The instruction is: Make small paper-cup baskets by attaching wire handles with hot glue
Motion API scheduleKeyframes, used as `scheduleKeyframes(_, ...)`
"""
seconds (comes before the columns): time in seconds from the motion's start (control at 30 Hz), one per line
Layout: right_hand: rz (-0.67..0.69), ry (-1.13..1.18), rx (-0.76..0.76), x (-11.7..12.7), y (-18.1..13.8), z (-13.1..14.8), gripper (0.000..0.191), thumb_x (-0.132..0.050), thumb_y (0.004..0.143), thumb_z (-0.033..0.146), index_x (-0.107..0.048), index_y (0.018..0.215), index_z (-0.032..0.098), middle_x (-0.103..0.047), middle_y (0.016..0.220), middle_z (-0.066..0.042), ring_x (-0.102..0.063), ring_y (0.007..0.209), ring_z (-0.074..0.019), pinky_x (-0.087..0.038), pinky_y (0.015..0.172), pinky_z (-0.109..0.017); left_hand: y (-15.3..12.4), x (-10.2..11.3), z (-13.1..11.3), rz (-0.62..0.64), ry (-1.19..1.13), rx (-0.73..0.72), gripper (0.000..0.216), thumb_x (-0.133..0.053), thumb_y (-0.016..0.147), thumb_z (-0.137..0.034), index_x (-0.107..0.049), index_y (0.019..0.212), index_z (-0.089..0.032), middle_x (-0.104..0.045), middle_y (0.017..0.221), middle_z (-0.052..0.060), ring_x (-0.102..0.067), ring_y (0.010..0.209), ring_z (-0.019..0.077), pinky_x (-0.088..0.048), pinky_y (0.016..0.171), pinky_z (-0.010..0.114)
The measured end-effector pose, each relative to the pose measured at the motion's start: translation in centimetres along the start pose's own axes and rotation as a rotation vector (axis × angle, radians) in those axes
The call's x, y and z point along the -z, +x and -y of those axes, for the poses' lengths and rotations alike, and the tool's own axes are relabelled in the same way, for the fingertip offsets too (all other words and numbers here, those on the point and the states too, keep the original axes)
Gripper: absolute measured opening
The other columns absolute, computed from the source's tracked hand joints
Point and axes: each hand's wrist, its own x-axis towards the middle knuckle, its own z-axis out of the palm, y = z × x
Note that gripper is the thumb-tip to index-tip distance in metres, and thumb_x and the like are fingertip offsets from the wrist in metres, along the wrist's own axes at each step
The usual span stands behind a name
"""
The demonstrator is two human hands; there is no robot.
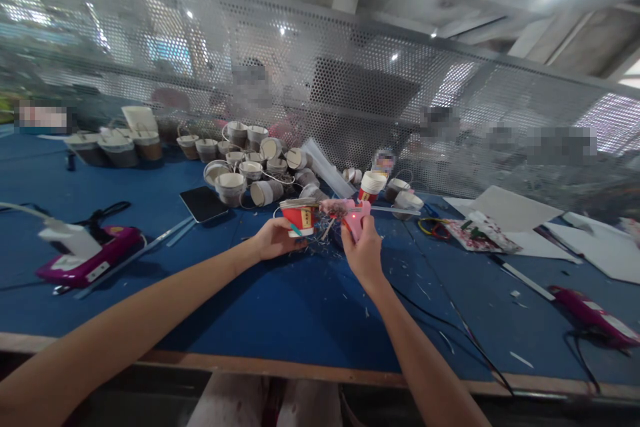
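Note:
My left hand (pixel 274 239) is closed around a red paper cup (pixel 300 216) with a tan label, a white base and a pale band about its rim. My right hand (pixel 364 250) grips a pink glue gun (pixel 355 215) with a small red light on its body. Its dirty nozzle points left, close to the cup's right side; whether it touches cannot be made out. A clear glue stick (pixel 397 211) sticks out of the gun's back. Behind it stands a stack of red and white paper cups (pixel 373 185).
Several small pails (pixel 231 188) with handles crowd the back of the blue table (pixel 200 327). A black phone (pixel 203 204) lies left of them. Purple power strips (pixel 90 257) sit at the left and right, with cables. White sheets (pixel 515 210) lie right. Glue scraps litter the middle.

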Motion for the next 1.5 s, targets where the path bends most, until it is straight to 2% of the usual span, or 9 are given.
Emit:
scheduleKeyframes(0.47,0.026,0.009,-0.048,0.1,0.0,-0.2,0.014,-0.046,0.080,0.034,-0.039,0.083,0.022,-0.051,0.072,-0.003,-0.054,0.066,-0.0211,-0.046,0.060,-0.035,-0.2,-0.2,-0.3,0.053,-0.052,-0.013,0.053,-0.049,0.057,-0.011,-0.058,0.109,-0.010,-0.069,0.098,0.009,-0.062,0.092,0.0226,-0.042,0.081,0.037)
scheduleKeyframes(0.77,0.015,0.013,-0.030,-0.1,0.0,-0.7,0.014,-0.048,0.080,0.033,-0.040,0.082,0.021,-0.050,0.070,-0.002,-0.052,0.062,-0.0187,-0.044,0.059,-0.033,-0.2,-0.5,-0.4,0.168,-0.061,-0.022,0.054,-0.048,0.055,-0.012,-0.058,0.108,-0.010,-0.068,0.099,0.010,-0.063,0.092,0.0238,-0.044,0.075,0.034)
scheduleKeyframes(1.13,0.033,-0.011,-0.054,-0.2,0.1,-0.8,0.014,-0.047,0.079,0.033,-0.040,0.082,0.021,-0.051,0.071,-0.003,-0.053,0.063,-0.0193,-0.045,0.061,-0.034,-0.2,-0.5,-0.5,0.190,-0.078,-0.020,0.055,-0.048,0.054,-0.013,-0.058,0.108,-0.009,-0.068,0.102,0.011,-0.063,0.091,0.0234,-0.045,0.074,0.034)
scheduleKeyframes(1.2,0.058,-0.045,-0.104,-0.1,0.1,-0.6,0.017,-0.047,0.079,0.035,-0.041,0.083,0.020,-0.053,0.073,-0.005,-0.055,0.066,-0.0212,-0.045,0.063,-0.035,-0.2,-0.4,-0.5,0.185,-0.078,-0.012,0.055,-0.048,0.054,-0.014,-0.058,0.109,-0.009,-0.068,0.103,0.011,-0.063,0.092,0.0231,-0.045,0.076,0.034)
scheduleKeyframes(1.3,0.088,-0.161,-0.289,0.2,0.5,-1.0,0.026,-0.050,0.077,0.038,-0.044,0.089,0.016,-0.055,0.076,-0.009,-0.057,0.071,-0.0247,-0.045,0.064,-0.036,-0.2,-0.4,-0.4,0.170,-0.068,-0.006,0.055,-0.049,0.055,-0.014,-0.057,0.109,-0.009,-0.067,0.103,0.011,-0.062,0.094,0.0228,-0.045,0.078,0.034)
scheduleKeyframes(1.43,0.041,-0.332,-0.530,1.0,1.0,-3.1,0.040,-0.054,0.072,0.035,-0.045,0.101,0.009,-0.055,0.089,-0.019,-0.058,0.080,-0.0299,-0.045,0.067,-0.040,-0.3,-0.3,-0.4,0.140,-0.032,-0.024,0.055,-0.049,0.059,-0.014,-0.055,0.113,-0.010,-0.067,0.105,0.010,-0.061,0.096,0.0224,-0.045,0.079,0.035)
scheduleKeyframes(1.5,0.016,-0.386,-0.618,1.4,1.1,-4.3,0.046,-0.057,0.068,0.031,-0.045,0.105,0.005,-0.052,0.096,-0.026,-0.056,0.089,-0.0354,-0.045,0.069,-0.044,-0.3,-0.2,-0.3,0.130,-0.016,-0.018,0.056,-0.049,0.060,-0.014,-0.054,0.116,-0.009,-0.066,0.106,0.010,-0.061,0.097,0.0220,-0.044,0.081,0.035)
